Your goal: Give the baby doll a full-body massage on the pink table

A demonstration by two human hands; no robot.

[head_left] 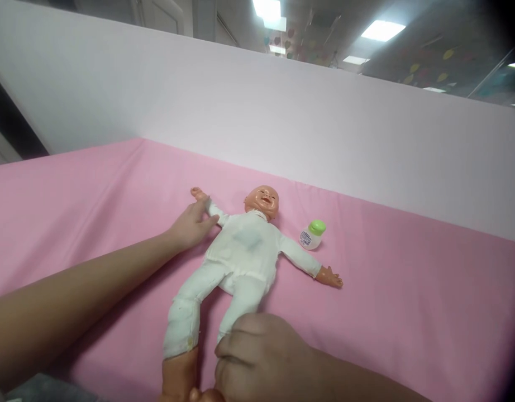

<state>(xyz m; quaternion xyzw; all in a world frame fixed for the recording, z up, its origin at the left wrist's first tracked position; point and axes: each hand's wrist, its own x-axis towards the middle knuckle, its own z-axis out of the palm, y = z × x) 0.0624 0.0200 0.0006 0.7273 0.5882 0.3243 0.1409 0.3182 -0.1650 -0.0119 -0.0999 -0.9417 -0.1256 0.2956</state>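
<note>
A baby doll [241, 257] in a white suit lies on its back on the pink sheet [408, 312], arms spread wide, head toward the far wall. My left hand [192, 223] reaches across and grips the doll's arm near its shoulder. My right hand [257, 352] is at the bottom of the view, fingers curled over the doll's lower leg and foot. A small white bottle with a green cap [313, 234] stands on the sheet just beyond the doll's other arm.
A pale fabric partition [324, 111] runs along the far edge of the pink surface. Ceiling lights and hanging decorations show above it. A dark gap opens at the far left.
</note>
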